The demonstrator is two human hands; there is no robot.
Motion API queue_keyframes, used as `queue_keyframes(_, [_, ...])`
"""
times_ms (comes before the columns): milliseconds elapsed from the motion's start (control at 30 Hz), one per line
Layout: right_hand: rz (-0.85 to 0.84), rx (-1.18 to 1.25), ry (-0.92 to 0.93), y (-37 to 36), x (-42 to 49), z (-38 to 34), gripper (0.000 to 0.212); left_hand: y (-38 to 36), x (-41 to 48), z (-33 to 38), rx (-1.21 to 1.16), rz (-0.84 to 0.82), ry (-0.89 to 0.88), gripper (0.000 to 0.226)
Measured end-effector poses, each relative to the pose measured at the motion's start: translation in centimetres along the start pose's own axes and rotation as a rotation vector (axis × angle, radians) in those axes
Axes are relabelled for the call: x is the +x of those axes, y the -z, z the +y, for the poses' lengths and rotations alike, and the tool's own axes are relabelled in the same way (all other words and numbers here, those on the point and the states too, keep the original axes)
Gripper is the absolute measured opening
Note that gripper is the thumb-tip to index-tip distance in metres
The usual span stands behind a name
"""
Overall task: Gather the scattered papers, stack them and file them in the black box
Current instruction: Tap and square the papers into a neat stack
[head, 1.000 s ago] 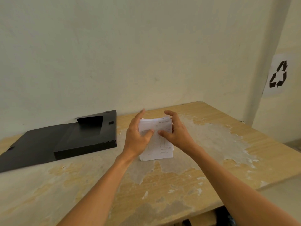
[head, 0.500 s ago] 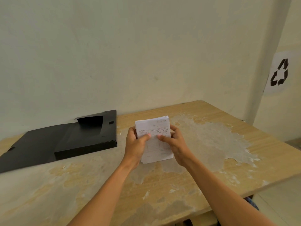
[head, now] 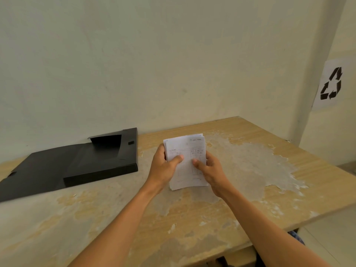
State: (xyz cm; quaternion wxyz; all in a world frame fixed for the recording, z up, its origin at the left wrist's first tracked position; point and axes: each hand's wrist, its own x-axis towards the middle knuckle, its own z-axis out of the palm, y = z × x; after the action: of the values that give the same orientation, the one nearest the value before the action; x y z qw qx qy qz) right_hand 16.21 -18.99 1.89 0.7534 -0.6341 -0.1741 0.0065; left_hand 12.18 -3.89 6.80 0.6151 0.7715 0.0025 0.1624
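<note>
A stack of white printed papers (head: 185, 151) stands nearly upright over the middle of the table, its lower edge near the tabletop. My left hand (head: 163, 168) grips its left side, thumb on the front sheet. My right hand (head: 210, 170) grips its right side the same way. The black box (head: 100, 160) lies open to the left against the wall, its lid flap (head: 28, 174) spread flat toward the left edge.
The wooden table (head: 250, 189) has a worn, peeling top; its right and front edges drop off close by. A plain wall runs behind it. A recycling sign (head: 330, 83) hangs on the right wall.
Both hands closed around the stack and raised it from lying on the table to nearly upright, squaring its sides. The box has not moved.
</note>
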Motion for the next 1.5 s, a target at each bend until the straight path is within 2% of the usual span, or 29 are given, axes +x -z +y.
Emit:
queue_keyframes(33, [-0.01,-0.006,0.011,-0.1,0.0,-0.2,0.03,0.2,0.4,0.4,0.062,0.052,-0.062,0.035])
queue_keyframes(100, [-0.027,-0.037,0.026,-0.2,0.2,-0.8,0.03,0.9,1.5,1.5,0.316,0.169,-0.314,0.05])
queue_keyframes(167, [-0.048,-0.07,0.032,-0.2,0.4,-1.2,0.028,1.8,2.6,3.0,0.691,0.138,-0.564,0.07])
queue_keyframes(233, [-0.066,-0.103,0.038,-0.4,0.5,-1.2,0.029,2.0,3.2,4.6,1.042,-0.072,-0.578,0.079])
queue_keyframes(300, [-0.075,-0.138,0.043,-0.6,0.6,-1.2,0.03,1.6,3.6,5.5,1.139,-0.281,-0.402,0.069])
queue_keyframes(333, [-0.074,-0.156,0.042,-0.7,0.6,-1.3,0.03,1.5,3.8,5.9,1.084,-0.353,-0.299,0.057])
queue_keyframes(400, [-0.072,-0.184,0.035,-0.6,0.6,-1.6,0.026,1.9,4.3,6.1,0.917,-0.382,-0.193,0.038])
queue_keyframes(500, [-0.073,-0.178,0.001,0.6,0.9,-2.2,0.024,2.9,4.2,5.7,0.769,-0.303,-0.22,0.024])
queue_keyframes(567, [-0.075,-0.113,-0.077,1.6,1.2,-2.2,0.045,3.5,3.4,5.0,0.606,-0.239,-0.22,0.014])
queue_keyframes(633, [-0.108,-0.052,-0.165,2.4,1.3,-2.1,0.065,3.9,2.6,3.8,0.388,-0.191,-0.174,0.015])
queue_keyframes(667, [-0.139,-0.036,-0.18,2.5,1.3,-2.0,0.065,4.1,2.2,3.0,0.295,-0.163,-0.155,0.017])
queue_keyframes(733, [-0.193,-0.002,-0.153,2.1,1.4,-2.0,0.05,4.1,1.4,1.7,0.132,-0.096,-0.132,0.018])
queue_keyframes(833, [-0.136,0.065,-0.077,1.2,1.6,-2.7,0.041,3.7,0.3,0.4,-0.064,-0.024,-0.087,0.017])
queue_keyframes(967, [-0.026,0.0,-0.073,0.9,1.4,-2.5,0.045,3.8,-0.4,-1.7,-0.079,-0.017,0.022,0.025])
queue_keyframes(1067, [-0.035,-0.067,-0.114,1.2,0.7,-0.7,0.045,3.8,-1.0,-3.4,-0.084,0.0,0.099,0.034])
queue_keyframes(1333, [0.024,-0.055,-0.026,0.4,0.4,-1.6,0.057,2.5,-0.6,-2.9,-0.156,0.097,0.085,0.037])
queue_keyframes(1500, [-0.011,-0.149,-0.01,0.6,-0.3,-0.3,0.069,2.3,-1.1,-3.7,-0.06,0.083,0.05,0.036])
